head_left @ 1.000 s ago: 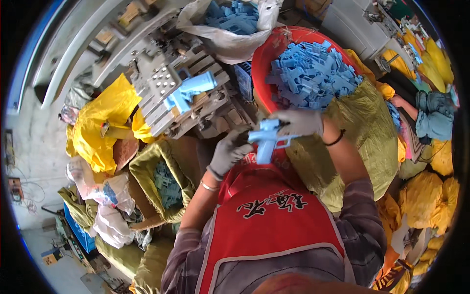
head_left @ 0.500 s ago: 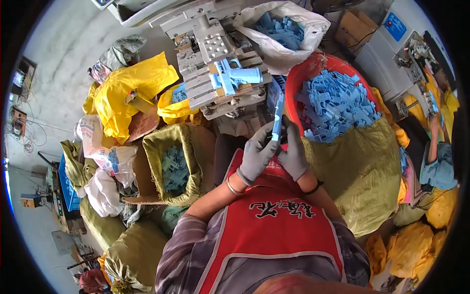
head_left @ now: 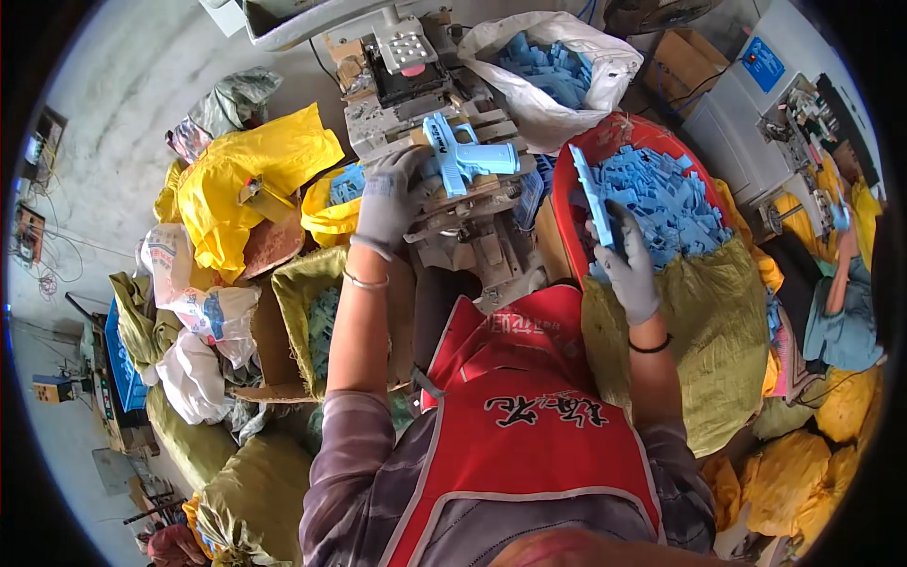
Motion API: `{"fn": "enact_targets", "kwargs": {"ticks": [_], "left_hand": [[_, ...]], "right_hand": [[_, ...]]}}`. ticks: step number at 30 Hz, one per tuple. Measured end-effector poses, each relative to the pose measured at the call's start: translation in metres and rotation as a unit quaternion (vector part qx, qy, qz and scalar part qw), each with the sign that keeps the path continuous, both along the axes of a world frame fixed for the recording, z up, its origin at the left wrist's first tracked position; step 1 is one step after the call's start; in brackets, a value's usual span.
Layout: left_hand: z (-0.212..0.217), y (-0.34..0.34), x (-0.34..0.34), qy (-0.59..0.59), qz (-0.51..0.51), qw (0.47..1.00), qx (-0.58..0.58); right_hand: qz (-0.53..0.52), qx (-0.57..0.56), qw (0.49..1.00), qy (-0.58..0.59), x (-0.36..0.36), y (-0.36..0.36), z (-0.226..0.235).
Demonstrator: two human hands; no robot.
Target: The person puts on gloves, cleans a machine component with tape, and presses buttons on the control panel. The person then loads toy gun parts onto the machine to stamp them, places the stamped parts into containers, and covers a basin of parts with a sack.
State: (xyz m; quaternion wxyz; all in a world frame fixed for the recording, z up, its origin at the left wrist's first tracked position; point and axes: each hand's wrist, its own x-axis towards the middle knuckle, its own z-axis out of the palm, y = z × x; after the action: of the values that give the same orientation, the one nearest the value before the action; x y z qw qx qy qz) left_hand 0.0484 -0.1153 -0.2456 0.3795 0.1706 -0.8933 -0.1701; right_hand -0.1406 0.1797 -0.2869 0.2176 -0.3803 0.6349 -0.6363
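Note:
A light blue toy pistol lies on its side on the slatted metal bed of a machine, with dark printing on its body. My left hand, in a grey glove, reaches to its left end, fingers curled against it; the hand covers part of that end. My right hand, gloved too, holds another light blue toy pistol upright, seen narrow edge on. This hand is over the near edge of a red tub heaped with blue plastic pieces.
Behind the machine bed stands a white sack of blue parts. To the left are a yellow bag and a carton with a green woven sack. A co-worker's arm shows at far right.
My hands have parted: the left went forward to the toy pistol on the machine bed, the right moved right to the tub with its toy pistol. A dark tray now shows under the machine's head.

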Motion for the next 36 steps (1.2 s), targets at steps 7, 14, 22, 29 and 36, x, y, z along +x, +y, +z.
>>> {"fn": "enact_targets", "kwargs": {"ticks": [7, 14, 22, 29, 36], "left_hand": [[0.012, -0.004, 0.031, 0.105, 0.053, 0.984, 0.136], [-0.053, -0.011, 0.151, 0.185, 0.230, 0.924, 0.243], [-0.139, -0.006, 0.255, 0.004, 0.399, 0.901, 0.170], [-0.131, 0.010, 0.227, -0.070, 0.355, 0.897, 0.253], [-0.133, 0.024, 0.151, -0.067, 0.224, 0.937, 0.261]], "right_hand": [[0.066, -0.038, 0.960, 0.270, -0.016, -0.087, 0.052], [0.160, 0.012, 0.870, 0.467, -0.018, -0.162, 0.043], [0.109, -0.005, 0.836, 0.538, -0.073, -0.127, 0.036], [0.048, 0.535, 0.749, 0.387, -0.196, 0.013, -0.065], [0.101, 0.732, 0.630, 0.239, -0.195, 0.069, -0.166]]}}
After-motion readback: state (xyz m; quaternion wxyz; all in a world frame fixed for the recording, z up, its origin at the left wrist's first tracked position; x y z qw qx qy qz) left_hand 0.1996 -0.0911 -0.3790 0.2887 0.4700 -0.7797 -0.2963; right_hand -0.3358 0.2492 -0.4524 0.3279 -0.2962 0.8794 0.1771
